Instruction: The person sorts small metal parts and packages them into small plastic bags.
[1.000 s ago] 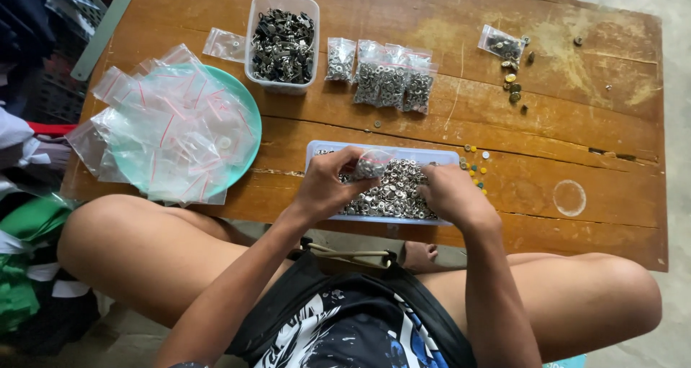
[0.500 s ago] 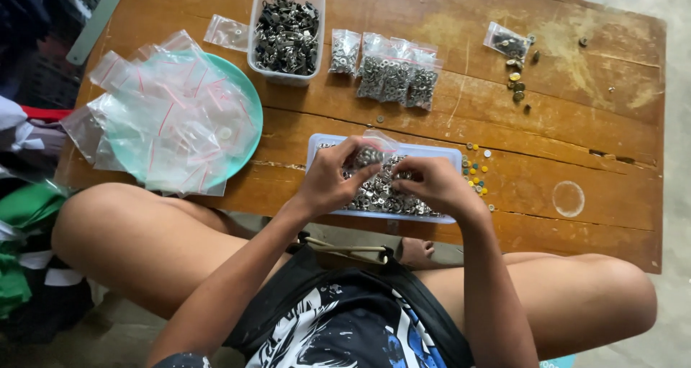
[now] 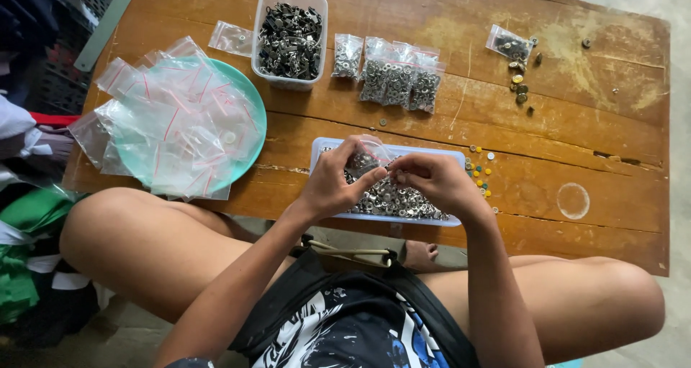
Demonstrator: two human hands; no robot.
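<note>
My left hand [image 3: 340, 182] and my right hand [image 3: 434, 183] meet over a shallow clear tray [image 3: 455, 156] of small silver metal rings at the near edge of the wooden table [image 3: 576, 116]. Between the fingertips of both hands I hold a small clear zip bag [image 3: 368, 158] with some rings inside. The left thumb and the right fingers pinch its top edge. Much of the tray's contents lies hidden under my hands.
A teal plate [image 3: 253, 112] piled with empty zip bags sits at the left. Behind the tray stand a clear tub of dark metal parts [image 3: 291, 33] and several filled bags [image 3: 397, 79]. Small coloured beads [image 3: 479, 172] lie right of the tray; brass bits [image 3: 518, 87] farther back.
The hands have drawn closer together over the tray and now pinch the bag's top. The view has shifted slightly; nothing else on the table moved.
</note>
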